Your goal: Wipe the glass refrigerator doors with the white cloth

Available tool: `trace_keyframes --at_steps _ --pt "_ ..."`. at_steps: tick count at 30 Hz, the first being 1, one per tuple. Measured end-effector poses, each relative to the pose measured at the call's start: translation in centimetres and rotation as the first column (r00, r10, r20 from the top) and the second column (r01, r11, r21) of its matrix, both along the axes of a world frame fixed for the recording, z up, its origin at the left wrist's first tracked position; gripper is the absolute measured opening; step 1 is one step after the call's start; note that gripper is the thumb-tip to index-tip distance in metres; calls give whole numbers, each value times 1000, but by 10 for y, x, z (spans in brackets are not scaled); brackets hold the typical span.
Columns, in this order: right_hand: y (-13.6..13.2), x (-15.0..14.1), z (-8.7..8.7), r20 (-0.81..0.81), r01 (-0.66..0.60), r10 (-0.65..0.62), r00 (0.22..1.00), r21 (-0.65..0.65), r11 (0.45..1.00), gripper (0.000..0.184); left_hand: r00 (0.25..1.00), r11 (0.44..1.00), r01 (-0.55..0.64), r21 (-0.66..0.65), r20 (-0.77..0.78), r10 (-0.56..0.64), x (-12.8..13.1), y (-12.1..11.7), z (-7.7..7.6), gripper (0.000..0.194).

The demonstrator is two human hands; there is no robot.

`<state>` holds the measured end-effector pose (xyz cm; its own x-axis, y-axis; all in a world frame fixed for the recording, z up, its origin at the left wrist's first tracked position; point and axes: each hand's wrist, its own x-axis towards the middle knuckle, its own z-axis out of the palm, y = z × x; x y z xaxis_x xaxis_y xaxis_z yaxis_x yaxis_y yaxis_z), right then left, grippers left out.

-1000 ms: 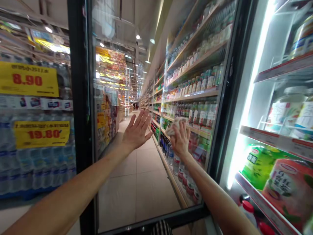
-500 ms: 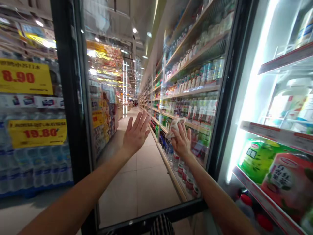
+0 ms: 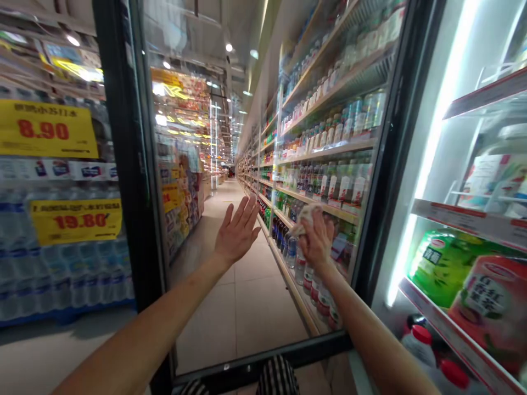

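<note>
A glass door (image 3: 206,334) with a black frame (image 3: 117,137) stands open in front of me. My left hand (image 3: 236,230) is raised to the pane, palm forward and fingers stretched out, holding nothing. Whether its palm touches the glass, I cannot tell. My right hand (image 3: 319,241) presses a crumpled whitish cloth (image 3: 305,218) against the glass farther right, with part of the cloth showing beyond the fingers. Rows of bottles show in the pane behind the right hand.
At right, a lit cooler holds a green pouch (image 3: 436,263), a red pouch (image 3: 489,307) and red-capped bottles (image 3: 422,334) on shelves. To the left are packs of bottled water (image 3: 69,269) with yellow price signs (image 3: 76,220). Striped fabric (image 3: 276,376) shows below the door.
The whole view has shifted a little to the right in the frame. My right hand and the cloth have moved slightly right and down on the pane. My left hand stays nearly in place.
</note>
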<state>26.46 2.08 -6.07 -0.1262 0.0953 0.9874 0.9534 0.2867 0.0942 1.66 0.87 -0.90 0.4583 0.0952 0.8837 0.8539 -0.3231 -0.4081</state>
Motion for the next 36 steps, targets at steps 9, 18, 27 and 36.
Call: trace_keyframes --at_steps 9,18,27,36 --pt "-2 -30 0 11 -28 28 1000 -31 999 45 1000 999 -1 -34 -2 1 -1 2 -3 70" --pt "4 11 9 -568 91 -67 820 15 996 52 1000 998 -4 -58 -17 3 -1 0 -2 80" --pt "-1 6 -5 -242 33 -35 970 -14 999 45 1000 998 -8 -55 -21 7 0 -1 -2 80" --pt "0 0 -22 -30 -27 25 999 -47 999 42 1000 999 0 -55 -7 0 0 1 -3 81"
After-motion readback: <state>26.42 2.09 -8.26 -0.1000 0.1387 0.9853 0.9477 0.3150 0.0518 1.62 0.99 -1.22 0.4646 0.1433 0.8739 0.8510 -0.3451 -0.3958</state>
